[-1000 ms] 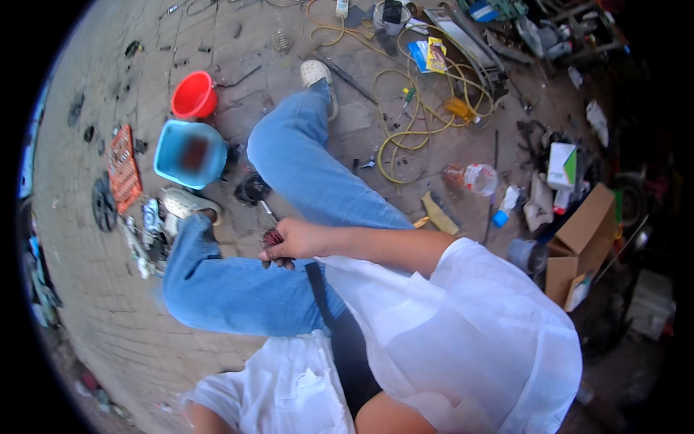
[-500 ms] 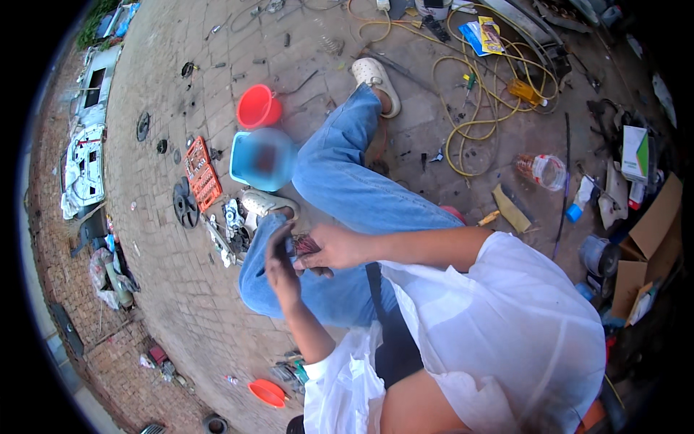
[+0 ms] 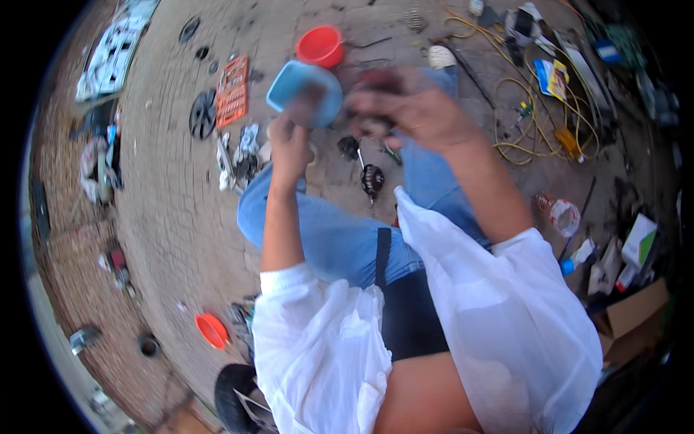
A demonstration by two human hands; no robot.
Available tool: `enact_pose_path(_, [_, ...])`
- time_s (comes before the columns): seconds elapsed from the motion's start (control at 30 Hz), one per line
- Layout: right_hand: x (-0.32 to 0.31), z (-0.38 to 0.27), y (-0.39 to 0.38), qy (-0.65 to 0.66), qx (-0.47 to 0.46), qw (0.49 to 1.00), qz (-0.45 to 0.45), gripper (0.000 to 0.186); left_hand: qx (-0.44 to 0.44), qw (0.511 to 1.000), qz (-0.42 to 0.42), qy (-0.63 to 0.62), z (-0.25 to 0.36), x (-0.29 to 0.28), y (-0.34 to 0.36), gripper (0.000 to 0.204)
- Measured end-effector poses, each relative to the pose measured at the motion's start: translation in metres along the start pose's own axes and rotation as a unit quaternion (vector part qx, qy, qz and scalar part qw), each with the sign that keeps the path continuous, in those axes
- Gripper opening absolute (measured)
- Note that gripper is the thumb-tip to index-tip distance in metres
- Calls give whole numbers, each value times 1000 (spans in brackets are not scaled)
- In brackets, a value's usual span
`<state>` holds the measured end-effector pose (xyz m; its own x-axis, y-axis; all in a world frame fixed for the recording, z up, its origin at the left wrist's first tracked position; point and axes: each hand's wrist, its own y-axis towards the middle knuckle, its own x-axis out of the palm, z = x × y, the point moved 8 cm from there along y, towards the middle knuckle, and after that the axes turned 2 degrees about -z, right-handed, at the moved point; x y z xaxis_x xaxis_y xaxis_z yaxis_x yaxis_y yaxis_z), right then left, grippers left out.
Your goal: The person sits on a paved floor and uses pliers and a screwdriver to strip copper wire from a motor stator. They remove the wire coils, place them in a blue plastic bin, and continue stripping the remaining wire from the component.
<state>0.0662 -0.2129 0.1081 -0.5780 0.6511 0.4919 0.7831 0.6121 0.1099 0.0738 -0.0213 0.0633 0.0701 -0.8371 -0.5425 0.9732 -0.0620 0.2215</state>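
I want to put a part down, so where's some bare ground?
The roomiest bare patch is the paving beside your left leg, between the pale metal parts and small orange bowl. Your right is crowded: clear bottle, carton, cardboard box.

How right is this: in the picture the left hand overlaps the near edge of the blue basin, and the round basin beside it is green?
Not quite: the round basin is red, not green, as the head view shows. The left hand does overlap the near edge of the blue basin there.
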Motion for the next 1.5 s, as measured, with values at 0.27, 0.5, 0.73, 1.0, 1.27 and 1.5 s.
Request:
enact_pose_path(0.27, [-4, -6, -20, 32, -4, 999, -38, 29, 146, 980, 96, -98, 78, -53, 38, 23])
enact_pose_path(0.5, [5, 13, -13, 37, 36, 999, 17, 23, 182, 975, -9, -125, 85, -58, 63, 19])
enact_pose_path(0.73, [-30, 50, -20, -43, 108, 969, 220, 21, 131, 991, -29, -27, 15, 1, 51, 25])
enact_pose_path(1.0, [-46, 73, -18, -158, 159, 951, 212, 18, 310, 942, -122, 27, 47, 54, 14, 44])
enact_pose_path(1.27, [-40, 101, -20, 92, 149, 964, 198, 50, 279, 949, -125, -80, 31, 50, 18, 35])
enact_pose_path(1.5, [-32, 103, -31, 172, 177, 947, 206, 65, 256, 952, -134, -106, 31, 52, 21, 28])
